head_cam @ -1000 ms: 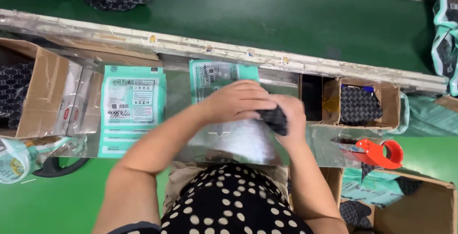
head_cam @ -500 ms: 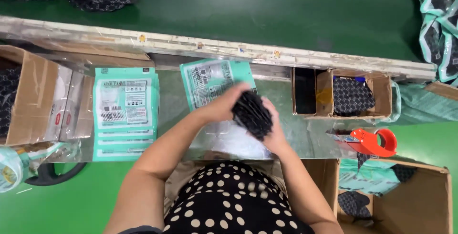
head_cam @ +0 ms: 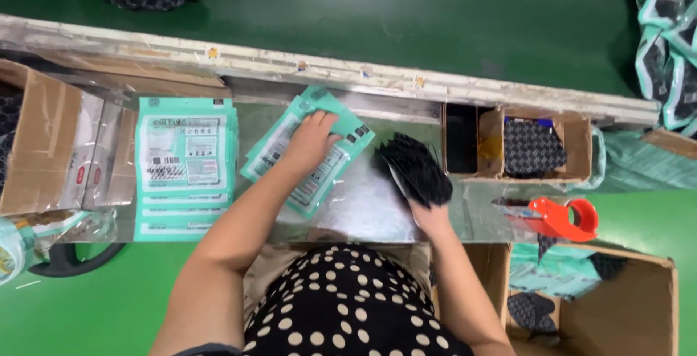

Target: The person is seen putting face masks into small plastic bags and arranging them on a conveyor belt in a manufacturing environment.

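In the head view, the left hand lay flat and open on a tilted teal pouch, pressing it against the shiny metal counter. That pouch sat just right of the neat stack of teal pouches, which serves here as the landmark. Further right of the stack, the right hand was closed around a black patterned bundle, gripping it by its lower end so the bundle fanned up and away from the wrist. Bundle and tilted pouch were near each other but not touching.

Well right of the stack, past the bundle, stood a small cardboard box holding more dark patterned pieces, and below it lay a red tape dispenser. Left of the stack sat an open carton with clear wrapped packs. Beyond the stack, across the counter's rail, ran a green belt.

As a judgement, the step would go best if the left hand kept the pouch pinned flat and found its open edge, whose side I cannot tell, while the right hand held the bundle compact so no piece splayed.
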